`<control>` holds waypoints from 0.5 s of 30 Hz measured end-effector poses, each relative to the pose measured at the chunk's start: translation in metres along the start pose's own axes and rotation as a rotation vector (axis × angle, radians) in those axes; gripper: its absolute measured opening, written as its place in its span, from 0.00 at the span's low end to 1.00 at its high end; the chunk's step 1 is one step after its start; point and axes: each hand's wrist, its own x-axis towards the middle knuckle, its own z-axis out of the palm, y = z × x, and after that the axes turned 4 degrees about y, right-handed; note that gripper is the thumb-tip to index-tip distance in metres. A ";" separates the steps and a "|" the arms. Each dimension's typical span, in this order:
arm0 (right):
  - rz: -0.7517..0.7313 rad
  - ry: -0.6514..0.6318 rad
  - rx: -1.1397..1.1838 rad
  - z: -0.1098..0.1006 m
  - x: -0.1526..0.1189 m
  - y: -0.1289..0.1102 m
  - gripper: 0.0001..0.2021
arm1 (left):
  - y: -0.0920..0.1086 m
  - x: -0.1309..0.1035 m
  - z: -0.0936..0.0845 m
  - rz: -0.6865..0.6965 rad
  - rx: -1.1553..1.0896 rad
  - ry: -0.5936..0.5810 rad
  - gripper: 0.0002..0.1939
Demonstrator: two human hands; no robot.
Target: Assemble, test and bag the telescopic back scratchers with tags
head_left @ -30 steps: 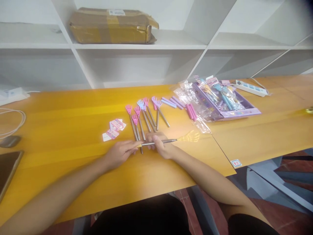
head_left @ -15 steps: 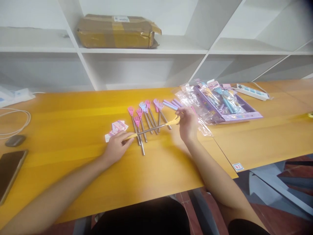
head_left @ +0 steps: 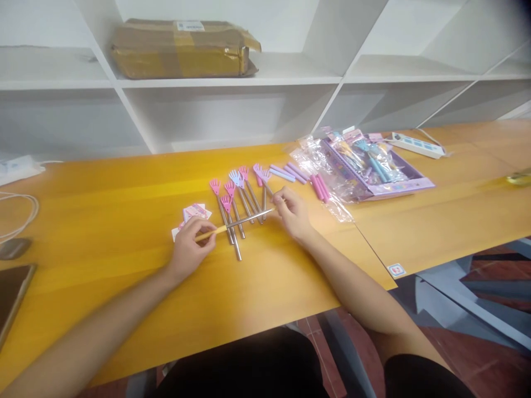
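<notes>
A yellow-handled telescopic back scratcher (head_left: 249,218) is stretched between both hands above the table. My left hand (head_left: 188,247) pinches its yellow grip. Closed around the other end, my right hand (head_left: 293,216) covers the yellow hand-shaped head. Below the metal rod lie several back scratchers without grips, with pink heads (head_left: 226,203), a light blue head (head_left: 236,177) and purple heads (head_left: 258,169). Loose blue tubes (head_left: 282,173), purple tubes (head_left: 297,172) and pink tubes (head_left: 320,187) rest beyond my right hand. Beside my left hand are small printed cards (head_left: 196,211).
On the right, a purple display box (head_left: 400,189) holds bagged back scratchers, with clear plastic bags (head_left: 307,157) beside it. A power strip (head_left: 417,145) is behind. At left lie a phone (head_left: 14,293), a mouse (head_left: 14,249) and white cable. A taped carton (head_left: 182,52) sits on the shelf.
My right hand has moved left and down, and now hides the yellow head that showed before. The pink tubes have come into clear sight. My left hand keeps its hold on the grip.
</notes>
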 end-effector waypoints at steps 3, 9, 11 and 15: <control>-0.009 -0.001 0.006 0.006 -0.003 -0.004 0.19 | 0.002 -0.002 0.000 -0.003 0.005 0.001 0.05; -0.069 -0.061 0.035 0.016 -0.014 -0.016 0.17 | 0.003 -0.004 0.001 0.043 -0.017 -0.015 0.06; -0.085 -0.084 0.038 0.017 -0.018 -0.019 0.16 | 0.003 -0.004 0.001 0.060 -0.021 -0.017 0.07; -0.112 -0.100 0.036 0.021 -0.025 -0.023 0.15 | 0.005 -0.005 0.001 0.110 -0.009 -0.023 0.08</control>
